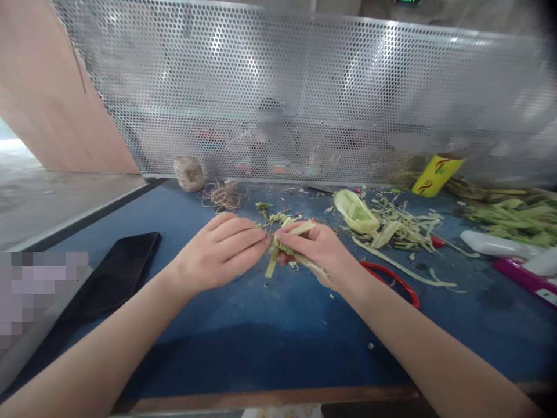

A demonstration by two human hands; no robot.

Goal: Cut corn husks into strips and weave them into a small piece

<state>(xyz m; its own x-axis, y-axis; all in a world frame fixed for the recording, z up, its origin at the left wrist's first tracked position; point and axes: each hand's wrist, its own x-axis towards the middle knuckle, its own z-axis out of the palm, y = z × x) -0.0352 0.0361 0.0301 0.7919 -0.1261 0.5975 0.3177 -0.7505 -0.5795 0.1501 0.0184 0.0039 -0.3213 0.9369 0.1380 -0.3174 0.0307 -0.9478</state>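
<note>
No readable text: print [423, 187] on yellow tube [444, 166], white label [546, 296] on purple object [516, 275], green lit sign [409, 2] up top all illegible.

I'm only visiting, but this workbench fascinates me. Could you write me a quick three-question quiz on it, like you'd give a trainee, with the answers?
1. True or false: the black phone lies on the right-hand side of the blue table.

2. Which of these is closest to the tangle of brown twine?
A) the yellow cylinder
B) the beige lump
C) the red loop

3. Fill the gap: the person's right hand is holding pale green ____.

Key:
1. False; it lies on the left-hand side.
2. B; the lump sits right by the twine.
3. strips
</note>
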